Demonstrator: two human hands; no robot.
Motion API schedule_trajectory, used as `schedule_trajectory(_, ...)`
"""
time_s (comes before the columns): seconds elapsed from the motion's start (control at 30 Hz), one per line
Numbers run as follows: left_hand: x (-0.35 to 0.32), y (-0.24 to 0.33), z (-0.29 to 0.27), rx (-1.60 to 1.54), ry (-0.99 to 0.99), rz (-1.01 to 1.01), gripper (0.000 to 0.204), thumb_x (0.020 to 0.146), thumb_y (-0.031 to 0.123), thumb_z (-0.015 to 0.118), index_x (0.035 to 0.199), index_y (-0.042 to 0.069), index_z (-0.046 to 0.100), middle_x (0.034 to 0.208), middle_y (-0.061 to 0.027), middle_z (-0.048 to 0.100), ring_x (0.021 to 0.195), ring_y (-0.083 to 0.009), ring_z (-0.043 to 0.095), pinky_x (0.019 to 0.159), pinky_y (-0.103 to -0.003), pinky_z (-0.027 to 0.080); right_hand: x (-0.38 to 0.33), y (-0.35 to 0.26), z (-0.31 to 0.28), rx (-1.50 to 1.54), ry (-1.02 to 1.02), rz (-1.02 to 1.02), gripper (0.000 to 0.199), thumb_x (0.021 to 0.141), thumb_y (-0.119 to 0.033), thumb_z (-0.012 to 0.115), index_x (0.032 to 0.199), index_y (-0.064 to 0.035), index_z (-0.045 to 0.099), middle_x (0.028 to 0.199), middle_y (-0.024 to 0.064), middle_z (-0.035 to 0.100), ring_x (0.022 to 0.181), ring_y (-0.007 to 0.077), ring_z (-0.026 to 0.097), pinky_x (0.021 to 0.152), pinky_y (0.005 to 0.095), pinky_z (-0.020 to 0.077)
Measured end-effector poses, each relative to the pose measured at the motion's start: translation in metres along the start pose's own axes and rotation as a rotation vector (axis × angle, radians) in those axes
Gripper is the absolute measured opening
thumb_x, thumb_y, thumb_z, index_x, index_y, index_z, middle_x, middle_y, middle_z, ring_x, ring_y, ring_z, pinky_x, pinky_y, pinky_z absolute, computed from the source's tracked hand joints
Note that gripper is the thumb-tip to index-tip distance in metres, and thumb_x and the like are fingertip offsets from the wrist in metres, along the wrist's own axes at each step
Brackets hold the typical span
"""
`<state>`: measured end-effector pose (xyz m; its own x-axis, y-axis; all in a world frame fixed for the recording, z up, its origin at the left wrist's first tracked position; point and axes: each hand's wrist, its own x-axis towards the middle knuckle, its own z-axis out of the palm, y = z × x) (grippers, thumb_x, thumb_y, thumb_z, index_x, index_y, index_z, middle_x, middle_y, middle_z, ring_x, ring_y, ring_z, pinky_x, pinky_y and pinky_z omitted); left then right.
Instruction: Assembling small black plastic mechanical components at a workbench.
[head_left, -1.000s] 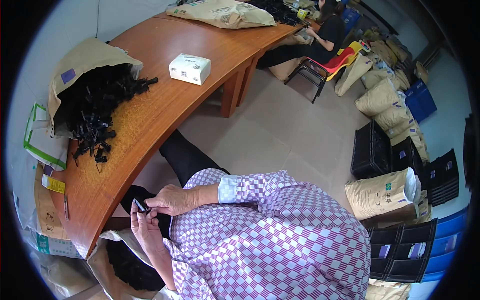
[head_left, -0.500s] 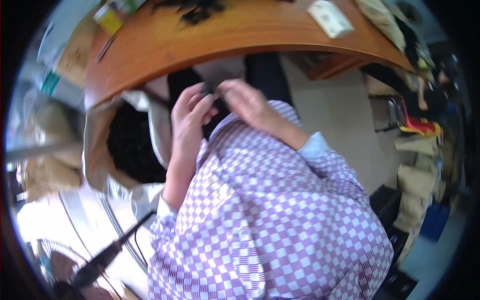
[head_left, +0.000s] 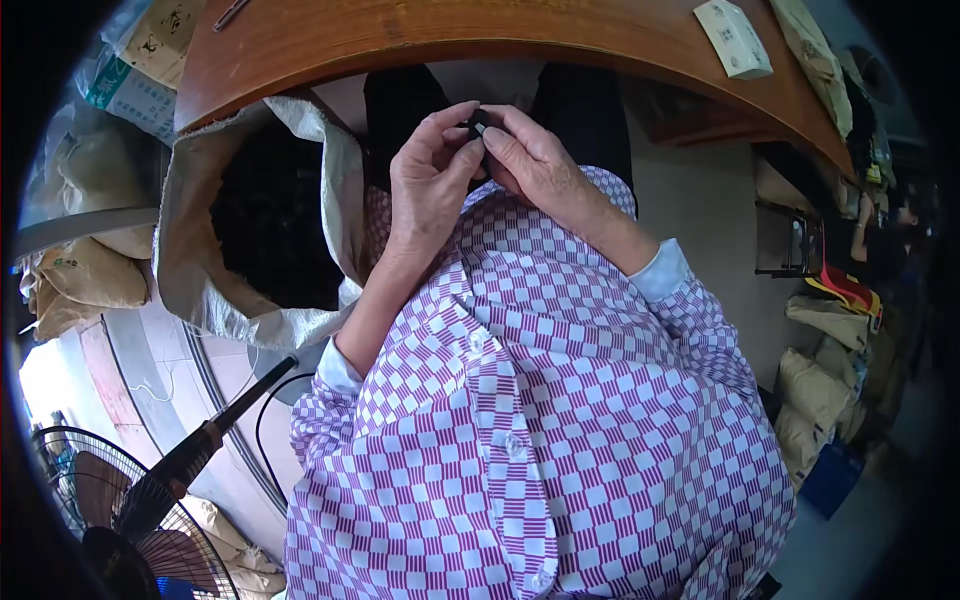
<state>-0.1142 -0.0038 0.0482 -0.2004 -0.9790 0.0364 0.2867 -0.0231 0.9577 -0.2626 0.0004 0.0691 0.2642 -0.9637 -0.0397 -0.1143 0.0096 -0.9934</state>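
Note:
A small black part sits between my two hands, above my lap and near the table's front edge. Its exact kind is too small to make out, though a pale sliver shows at its side. My left hand is closed, its thumb and fingertips pinching the part. From the other side, my right hand grips it too, with the thumb bent over it. The fingers cover most of the piece.
To my left stands an open white woven sack with a mass of dark pieces inside. A wooden table curves in front, bearing a white box. A standing fan is at lower left; paper sacks lie at right.
My view has shifted, so the table sits higher in the picture. Both hands have come closer together around the small black part, and the right thumb now rests on it.

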Motion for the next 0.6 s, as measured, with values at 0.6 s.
schedule_trajectory(0.6,0.010,0.002,0.001,0.160,0.044,0.039,0.038,0.087,-0.002,0.057,0.122,0.006,0.045,0.082,-0.0043,0.061,0.070,-0.0098,0.063,0.053,-0.017,0.046,0.009,0.028,-0.002,0.017,0.093,-0.093,0.027,0.098,-0.019,0.048,0.120,-0.0044,0.051,0.077,0.0019,0.057,0.067,0.0060,0.053,0.059,0.0195,0.0466)
